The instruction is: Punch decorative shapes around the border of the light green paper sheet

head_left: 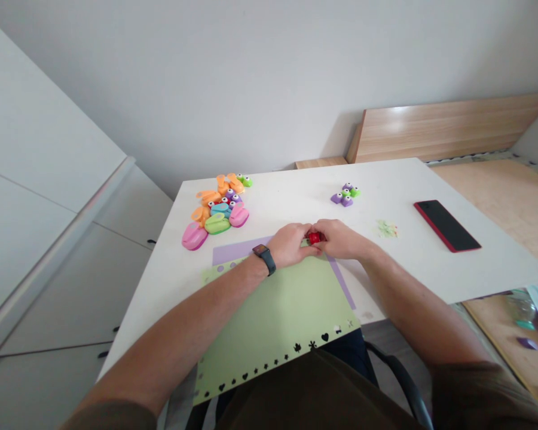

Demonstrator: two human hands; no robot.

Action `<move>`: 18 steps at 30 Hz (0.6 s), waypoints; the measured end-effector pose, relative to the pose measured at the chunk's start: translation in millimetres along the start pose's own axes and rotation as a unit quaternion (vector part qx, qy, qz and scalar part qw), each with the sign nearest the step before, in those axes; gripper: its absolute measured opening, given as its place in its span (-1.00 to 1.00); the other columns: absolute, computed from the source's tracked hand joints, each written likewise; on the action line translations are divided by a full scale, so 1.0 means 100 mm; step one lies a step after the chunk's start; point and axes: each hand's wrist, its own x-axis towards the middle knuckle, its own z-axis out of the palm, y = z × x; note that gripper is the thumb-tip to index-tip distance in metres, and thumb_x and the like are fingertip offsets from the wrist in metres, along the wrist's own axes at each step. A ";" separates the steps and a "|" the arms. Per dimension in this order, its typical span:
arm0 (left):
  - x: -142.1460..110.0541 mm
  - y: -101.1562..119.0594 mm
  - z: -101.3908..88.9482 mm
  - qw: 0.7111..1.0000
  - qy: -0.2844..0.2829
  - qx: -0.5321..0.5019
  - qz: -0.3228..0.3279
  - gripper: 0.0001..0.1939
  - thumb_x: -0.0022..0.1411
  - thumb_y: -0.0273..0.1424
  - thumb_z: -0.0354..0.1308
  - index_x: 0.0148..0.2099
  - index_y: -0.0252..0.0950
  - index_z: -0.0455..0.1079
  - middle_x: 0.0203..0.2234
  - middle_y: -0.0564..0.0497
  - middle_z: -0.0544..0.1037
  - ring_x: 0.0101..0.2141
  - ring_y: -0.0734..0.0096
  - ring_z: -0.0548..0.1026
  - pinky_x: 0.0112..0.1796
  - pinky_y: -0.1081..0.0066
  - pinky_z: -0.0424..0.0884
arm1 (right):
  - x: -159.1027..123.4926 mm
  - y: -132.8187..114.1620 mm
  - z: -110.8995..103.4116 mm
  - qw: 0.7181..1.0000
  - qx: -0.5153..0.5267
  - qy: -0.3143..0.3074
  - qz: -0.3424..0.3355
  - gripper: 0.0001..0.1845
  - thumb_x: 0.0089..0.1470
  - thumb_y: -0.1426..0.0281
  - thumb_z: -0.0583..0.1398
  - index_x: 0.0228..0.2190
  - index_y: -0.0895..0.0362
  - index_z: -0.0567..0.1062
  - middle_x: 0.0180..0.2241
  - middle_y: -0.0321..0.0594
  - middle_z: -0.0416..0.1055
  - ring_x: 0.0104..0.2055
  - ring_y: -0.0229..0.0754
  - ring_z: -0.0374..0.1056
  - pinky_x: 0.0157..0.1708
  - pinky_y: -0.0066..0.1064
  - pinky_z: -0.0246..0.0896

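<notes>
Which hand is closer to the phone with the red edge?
Right: the right hand sits left of the phone, and the left hand sits farther off, beyond it.

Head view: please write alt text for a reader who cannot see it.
The left hand and right hand hold a red punch on the edge of a green card with punched shapes, on a white table. Colourful punches lie beyond, and a phone lies right.
</notes>
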 end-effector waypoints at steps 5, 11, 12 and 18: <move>0.01 0.02 -0.02 1.000 -0.005 -0.001 -0.001 -0.74 0.25 -0.22 0.29 -0.13 -0.28 0.44 -0.25 -0.07 0.60 -0.19 0.16 0.56 -0.18 0.27 0.39 | 0.00 0.01 0.01 1.000 0.003 0.003 -0.002 -0.87 -0.03 0.42 0.24 -0.34 0.15 0.51 -0.37 -0.16 0.48 -0.37 -0.16 0.32 -0.36 -0.36 0.06; 0.01 0.01 -0.01 1.000 -0.011 -0.015 0.003 -0.74 0.24 -0.23 0.31 -0.12 -0.27 0.45 -0.24 -0.05 0.61 -0.20 0.18 0.56 -0.16 0.28 0.39 | -0.01 0.01 0.01 1.000 0.008 0.002 -0.001 -0.85 -0.02 0.41 0.25 -0.33 0.15 0.52 -0.35 -0.15 0.48 -0.35 -0.16 0.31 -0.34 -0.36 0.06; 0.01 0.01 -0.01 1.000 -0.011 -0.016 0.004 -0.73 0.23 -0.23 0.32 -0.12 -0.27 0.45 -0.24 -0.05 0.61 -0.19 0.18 0.56 -0.16 0.27 0.40 | -0.01 0.01 0.01 1.000 0.007 0.002 -0.001 -0.86 -0.02 0.41 0.24 -0.33 0.15 0.52 -0.35 -0.15 0.48 -0.35 -0.16 0.31 -0.34 -0.36 0.06; 0.00 0.00 0.00 1.000 -0.006 -0.019 -0.004 -0.71 0.20 -0.23 0.34 -0.10 -0.26 0.44 -0.21 -0.05 0.61 -0.18 0.17 0.56 -0.14 0.26 0.41 | 0.00 0.01 0.02 1.000 -0.006 0.005 0.005 -0.95 -0.04 0.43 0.23 -0.44 0.14 0.45 -0.41 -0.18 0.44 -0.39 -0.18 0.28 -0.36 -0.36 0.04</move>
